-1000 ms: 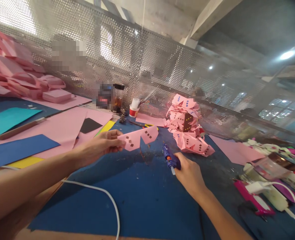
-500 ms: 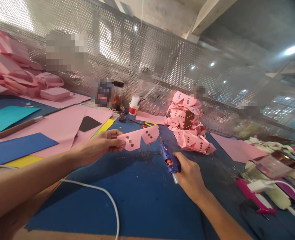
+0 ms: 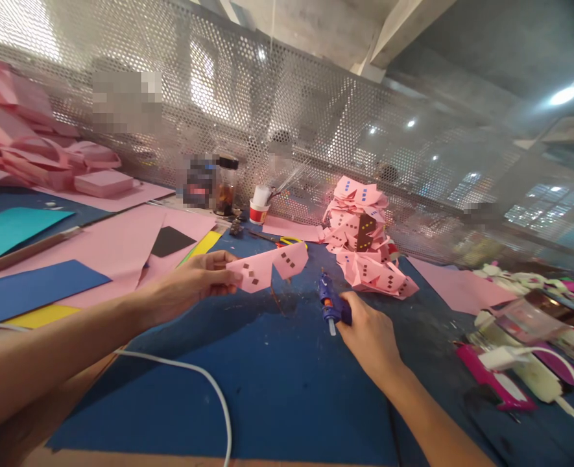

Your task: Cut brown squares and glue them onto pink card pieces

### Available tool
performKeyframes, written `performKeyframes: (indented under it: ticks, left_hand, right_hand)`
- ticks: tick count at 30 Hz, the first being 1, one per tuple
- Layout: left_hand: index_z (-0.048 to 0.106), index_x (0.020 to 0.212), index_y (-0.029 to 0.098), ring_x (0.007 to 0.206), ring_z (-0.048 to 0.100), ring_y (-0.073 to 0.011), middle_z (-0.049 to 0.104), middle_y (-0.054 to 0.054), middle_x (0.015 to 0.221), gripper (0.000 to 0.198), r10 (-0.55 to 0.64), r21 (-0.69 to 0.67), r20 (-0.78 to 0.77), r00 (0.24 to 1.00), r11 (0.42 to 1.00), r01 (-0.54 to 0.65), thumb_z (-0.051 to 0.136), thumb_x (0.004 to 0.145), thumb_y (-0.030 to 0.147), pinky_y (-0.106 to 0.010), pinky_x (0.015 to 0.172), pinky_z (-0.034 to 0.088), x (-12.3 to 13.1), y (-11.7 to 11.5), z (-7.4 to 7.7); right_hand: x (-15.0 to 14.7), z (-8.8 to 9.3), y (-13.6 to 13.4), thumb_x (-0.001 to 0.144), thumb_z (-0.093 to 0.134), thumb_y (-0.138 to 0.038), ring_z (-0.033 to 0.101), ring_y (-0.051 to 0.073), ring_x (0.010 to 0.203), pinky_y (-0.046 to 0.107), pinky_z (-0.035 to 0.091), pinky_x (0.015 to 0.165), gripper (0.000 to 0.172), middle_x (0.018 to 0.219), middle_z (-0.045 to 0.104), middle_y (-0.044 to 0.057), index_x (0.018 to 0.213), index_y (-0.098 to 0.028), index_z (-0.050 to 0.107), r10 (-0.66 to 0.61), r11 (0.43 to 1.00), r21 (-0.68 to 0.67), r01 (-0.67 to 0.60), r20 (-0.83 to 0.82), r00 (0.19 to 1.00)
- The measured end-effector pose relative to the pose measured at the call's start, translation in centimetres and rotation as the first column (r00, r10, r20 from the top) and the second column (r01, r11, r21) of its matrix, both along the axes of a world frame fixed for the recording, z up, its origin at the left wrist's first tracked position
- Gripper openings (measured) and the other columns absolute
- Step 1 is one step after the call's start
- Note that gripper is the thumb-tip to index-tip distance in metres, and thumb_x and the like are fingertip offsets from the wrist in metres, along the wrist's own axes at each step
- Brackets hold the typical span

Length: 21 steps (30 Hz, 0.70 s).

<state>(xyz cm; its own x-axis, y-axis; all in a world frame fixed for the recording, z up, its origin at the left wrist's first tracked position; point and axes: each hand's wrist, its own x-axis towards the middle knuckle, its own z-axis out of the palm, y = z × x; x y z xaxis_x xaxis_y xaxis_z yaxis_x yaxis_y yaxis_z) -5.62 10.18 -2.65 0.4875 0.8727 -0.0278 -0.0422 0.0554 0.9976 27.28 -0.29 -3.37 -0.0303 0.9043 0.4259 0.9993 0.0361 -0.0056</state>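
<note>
Between the thumb and fingers of my left hand [image 3: 211, 274] is the left end of a pink paper cutout [image 3: 252, 272]. It has a notch in its lower edge and small brown squares on both halves, and it is held above the blue table mat [image 3: 287, 395]. My right hand [image 3: 367, 327] is wrapped round a purple glue gun [image 3: 329, 299], with a clear glue stick poking out of its back. Its nozzle points away from me, apart from the cutout. Behind it rises a pile of similar pink cutouts [image 3: 355, 224] with blue, brown and yellow squares.
Scissors [image 3: 291, 242] lie behind the held cutout. A red and white paper cup [image 3: 258, 211] and a lidded jar [image 3: 226, 188] stand by the perforated metal screen [image 3: 316, 117]. Coloured sheets lie left, a white cable [image 3: 209, 379] crosses the mat, and a pink tool [image 3: 495, 379] lies right.
The glue gun in my right hand has moved slightly right and away from the cutout, turning more upright in view. My left hand keeps its hold on the cutout.
</note>
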Motion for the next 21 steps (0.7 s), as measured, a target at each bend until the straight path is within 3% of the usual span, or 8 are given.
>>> performKeyframes:
  ticks: [14, 21]
  left_hand:
    - [0.064, 0.098, 0.017, 0.073, 0.054, -0.0104, 0.064, 0.0, 0.086, 0.024, 0.004, 0.006, 0.001, 1.0, 1.0, -0.004, 0.076, 0.08, 0.029, -0.023, 0.068, 0.043, 0.16, -0.33, 0.43]
    - [0.065, 0.098, 0.018, 0.072, 0.054, -0.0099, 0.064, 0.001, 0.085, 0.024, 0.015, 0.008, -0.004, 1.0, 1.0, -0.015, 0.077, 0.079, 0.028, -0.021, 0.066, 0.043, 0.24, -0.24, 0.34]
  right_hand:
    - [-0.02, -0.01, 0.41, 0.09, 0.064, -0.039, 0.074, 0.027, 0.083, 0.03, 0.036, 0.058, 0.021, 0.091, 0.076, 0.003, 0.105, -0.025, 0.057, -0.089, 0.991, -0.099, 0.089, 0.005, 0.996]
    - [-0.15, 0.14, 0.47, 0.089, 0.063, -0.035, 0.073, 0.028, 0.088, 0.03, 0.036, 0.062, 0.022, 0.097, 0.075, 0.003, 0.107, -0.025, 0.057, -0.108, 0.976, -0.195, 0.1, -0.033, 0.994]
